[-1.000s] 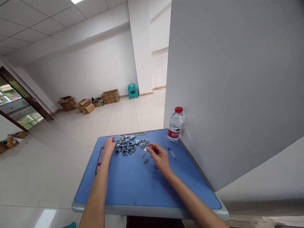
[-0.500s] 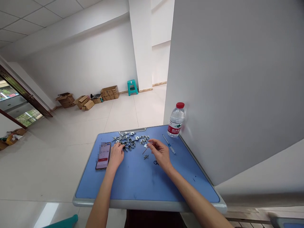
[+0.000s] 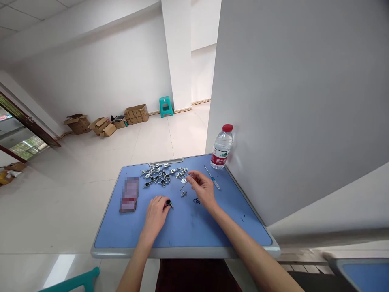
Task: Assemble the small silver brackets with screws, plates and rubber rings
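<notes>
My left hand (image 3: pixel 156 213) is over the blue table's left middle, fingers closed on a small metal fitting with a black round top (image 3: pixel 169 202). My right hand (image 3: pixel 203 187) is farther right, thumb and index finger pinched together; what they hold is too small to make out. Just by those fingertips are a small silver plate (image 3: pixel 184 181) and a thin rod (image 3: pixel 182 186). Several similar metal fittings with black tops (image 3: pixel 163 183) lie in a loose pile beyond my hands. A little cluster of small metal pieces (image 3: pixel 184 194) lies between the hands, and black rings (image 3: pixel 197 200) lie beside my right wrist.
A phone (image 3: pixel 130 194), partly blurred out, lies at the table's left. A screwdriver (image 3: pixel 212 178) lies right of my right hand. A water bottle with a red cap (image 3: pixel 223 148) stands at the far right corner against the grey wall (image 3: pixel 288 113). Boxes (image 3: pixel 136 114) and a stool (image 3: pixel 165 106) stand beyond.
My left hand has come from the pile toward me and to the right, bringing a black-topped metal fitting. My right hand stays in about the same place. The view has shifted slightly.
</notes>
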The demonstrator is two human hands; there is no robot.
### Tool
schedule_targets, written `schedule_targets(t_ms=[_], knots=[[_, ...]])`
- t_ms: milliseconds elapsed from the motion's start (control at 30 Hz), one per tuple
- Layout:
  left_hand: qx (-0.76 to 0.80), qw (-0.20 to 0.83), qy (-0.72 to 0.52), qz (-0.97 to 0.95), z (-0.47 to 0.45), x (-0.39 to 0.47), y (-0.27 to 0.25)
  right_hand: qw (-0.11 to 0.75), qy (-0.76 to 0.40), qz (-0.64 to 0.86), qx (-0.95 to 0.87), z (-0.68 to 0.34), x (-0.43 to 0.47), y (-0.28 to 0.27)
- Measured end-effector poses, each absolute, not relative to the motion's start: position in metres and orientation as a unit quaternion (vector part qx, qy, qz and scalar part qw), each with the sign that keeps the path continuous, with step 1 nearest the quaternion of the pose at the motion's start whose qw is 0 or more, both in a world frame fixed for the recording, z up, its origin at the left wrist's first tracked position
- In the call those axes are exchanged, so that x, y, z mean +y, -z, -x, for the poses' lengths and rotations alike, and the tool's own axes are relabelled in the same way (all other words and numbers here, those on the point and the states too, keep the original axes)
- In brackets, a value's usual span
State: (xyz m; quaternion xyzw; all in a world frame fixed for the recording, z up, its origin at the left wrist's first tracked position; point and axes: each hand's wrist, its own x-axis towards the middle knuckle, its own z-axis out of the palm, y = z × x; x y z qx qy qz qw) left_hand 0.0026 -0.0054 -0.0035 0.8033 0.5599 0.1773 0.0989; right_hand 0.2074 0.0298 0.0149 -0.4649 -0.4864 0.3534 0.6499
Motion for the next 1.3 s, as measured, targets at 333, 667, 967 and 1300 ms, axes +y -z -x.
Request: schedule_targets(t_ms=[333,667,967,1300], knots=[[0.524,0.175,-0.252,-0.794,0.001,-0.012,-0.002,0.648,-0.342,0.473,-0.49,-0.21,0.032,-0.013],[0.506,0.156,-0.259,-0.807,-0.004,-0.013,0.013,0.633,-0.32,0.484,-0.512,-0.212,0.03,-0.017],[0.491,0.168,-0.262,-0.814,-0.005,-0.014,0.017,0.543,-0.261,0.543,-0.585,-0.241,0.032,-0.018],[0.521,0.172,-0.26,-0.795,-0.007,-0.014,0.013,0.521,-0.279,0.548,-0.592,-0.243,0.035,-0.014]])
